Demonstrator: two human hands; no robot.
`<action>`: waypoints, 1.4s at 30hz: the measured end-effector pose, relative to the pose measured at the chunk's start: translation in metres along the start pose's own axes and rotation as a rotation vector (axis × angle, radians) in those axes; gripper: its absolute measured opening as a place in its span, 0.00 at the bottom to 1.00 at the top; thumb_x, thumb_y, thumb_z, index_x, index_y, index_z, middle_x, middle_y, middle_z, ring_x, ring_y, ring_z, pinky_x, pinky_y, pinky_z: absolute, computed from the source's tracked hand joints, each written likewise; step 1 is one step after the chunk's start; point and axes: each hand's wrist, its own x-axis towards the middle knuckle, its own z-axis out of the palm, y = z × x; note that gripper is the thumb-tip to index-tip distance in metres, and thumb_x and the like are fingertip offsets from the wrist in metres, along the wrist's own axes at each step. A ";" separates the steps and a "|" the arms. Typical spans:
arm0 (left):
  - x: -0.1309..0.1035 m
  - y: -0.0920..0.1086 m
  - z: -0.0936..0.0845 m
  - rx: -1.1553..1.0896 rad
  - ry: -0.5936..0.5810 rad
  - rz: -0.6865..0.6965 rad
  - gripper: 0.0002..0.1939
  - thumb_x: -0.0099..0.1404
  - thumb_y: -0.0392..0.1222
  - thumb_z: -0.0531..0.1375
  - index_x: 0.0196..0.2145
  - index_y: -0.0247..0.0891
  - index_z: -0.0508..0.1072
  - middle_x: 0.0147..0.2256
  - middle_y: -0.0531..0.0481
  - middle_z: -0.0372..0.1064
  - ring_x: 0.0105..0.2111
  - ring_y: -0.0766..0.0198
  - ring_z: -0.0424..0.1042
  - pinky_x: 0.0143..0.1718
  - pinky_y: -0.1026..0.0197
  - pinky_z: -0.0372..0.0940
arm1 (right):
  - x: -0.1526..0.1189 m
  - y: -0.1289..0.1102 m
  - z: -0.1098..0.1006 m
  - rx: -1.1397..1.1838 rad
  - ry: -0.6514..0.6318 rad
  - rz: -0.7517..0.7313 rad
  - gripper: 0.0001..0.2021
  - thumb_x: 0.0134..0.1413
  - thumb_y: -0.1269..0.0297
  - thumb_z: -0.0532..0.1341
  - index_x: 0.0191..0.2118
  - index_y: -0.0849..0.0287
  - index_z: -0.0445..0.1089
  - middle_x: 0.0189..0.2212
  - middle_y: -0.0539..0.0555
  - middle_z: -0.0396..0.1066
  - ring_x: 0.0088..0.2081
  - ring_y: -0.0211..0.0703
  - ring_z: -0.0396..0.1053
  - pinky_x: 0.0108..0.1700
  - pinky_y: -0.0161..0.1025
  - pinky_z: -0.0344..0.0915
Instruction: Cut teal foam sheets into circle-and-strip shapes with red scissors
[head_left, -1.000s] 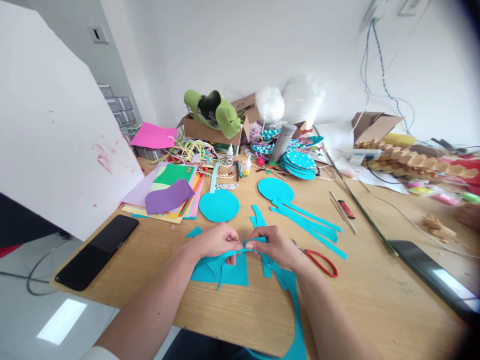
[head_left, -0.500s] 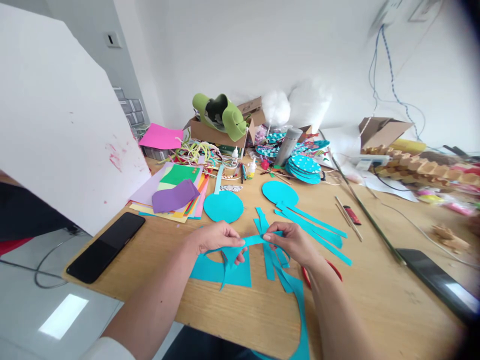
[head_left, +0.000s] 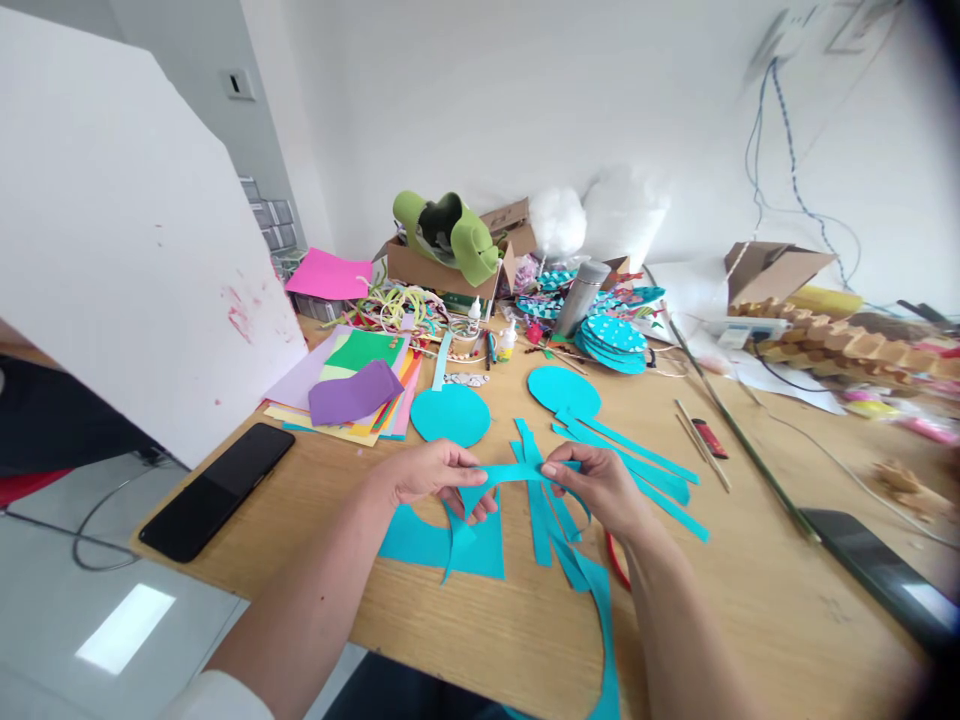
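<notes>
A curved blue offcut (head_left: 606, 640) is running toward the near edge of the wooden surface (head_left: 510, 640). Beyond that edge, the left hand (head_left: 444, 478) is pinching a blue strip (head_left: 516, 473) between thumb and fingers, and the right hand (head_left: 596, 485) is clamping it farther along, so the strip is spanning the gap between them. A cut blue sheet (head_left: 409, 540) is lying below the left hand. A black phone (head_left: 217, 490) is resting by the left edge. Farther back, two blue discs (head_left: 450, 415) are lying flat; a grey flask (head_left: 583, 298) is standing toward the far edge.
</notes>
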 end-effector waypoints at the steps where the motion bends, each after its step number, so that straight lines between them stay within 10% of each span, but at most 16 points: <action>1: 0.000 -0.001 -0.002 0.006 0.016 0.010 0.20 0.57 0.53 0.64 0.38 0.31 0.75 0.37 0.39 0.76 0.31 0.62 0.75 0.31 0.62 0.67 | 0.000 0.001 -0.001 -0.006 0.011 0.000 0.17 0.47 0.48 0.66 0.28 0.60 0.71 0.18 0.50 0.68 0.22 0.37 0.63 0.26 0.35 0.59; 12: -0.001 0.005 -0.005 -0.083 0.322 0.171 0.33 0.46 0.43 0.72 0.50 0.34 0.71 0.30 0.48 0.75 0.31 0.62 0.75 0.35 0.60 0.69 | 0.001 -0.002 -0.002 0.065 0.176 0.047 0.18 0.44 0.47 0.67 0.27 0.59 0.70 0.18 0.49 0.68 0.21 0.37 0.63 0.27 0.36 0.60; 21: 0.003 0.007 -0.002 0.073 0.596 0.343 0.17 0.51 0.44 0.67 0.40 0.36 0.78 0.36 0.49 0.75 0.31 0.65 0.73 0.35 0.61 0.70 | 0.001 -0.004 0.005 0.124 0.185 0.037 0.18 0.44 0.46 0.67 0.25 0.58 0.69 0.17 0.49 0.67 0.21 0.38 0.63 0.26 0.36 0.61; 42: -0.020 0.013 -0.010 0.150 0.383 0.394 0.11 0.51 0.40 0.65 0.33 0.35 0.78 0.33 0.47 0.75 0.33 0.62 0.72 0.36 0.62 0.68 | -0.005 -0.014 0.000 0.326 0.003 0.094 0.18 0.46 0.49 0.67 0.22 0.59 0.67 0.15 0.48 0.66 0.17 0.34 0.61 0.22 0.33 0.59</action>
